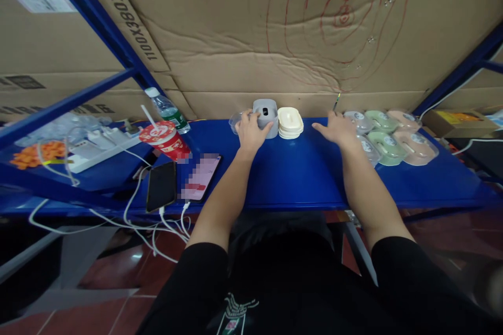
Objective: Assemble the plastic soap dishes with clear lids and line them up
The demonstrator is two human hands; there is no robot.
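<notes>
My left hand (252,133) is at a grey plastic container (267,106) with a dark oval opening. Its thumb lies on the near face and its fingers on the left side. Partly behind those fingers is a clear plastic piece (234,121). To the right of the container stands a short stack of cream-coloured lids or trays (290,121). My right hand (340,128) is further right, thumb stretched out, beside several clear-covered containers (387,141) in grey, green and pink. A thin dark stick (337,101) shows just beyond its fingertips; whether they touch it I cannot tell.
On the left of the blue table (291,178) are a red cup with a straw (167,138), a water bottle (168,112) and two phones (162,186) on white cables. Cardboard (220,36) walls the back. A blue post (106,26) rises at left.
</notes>
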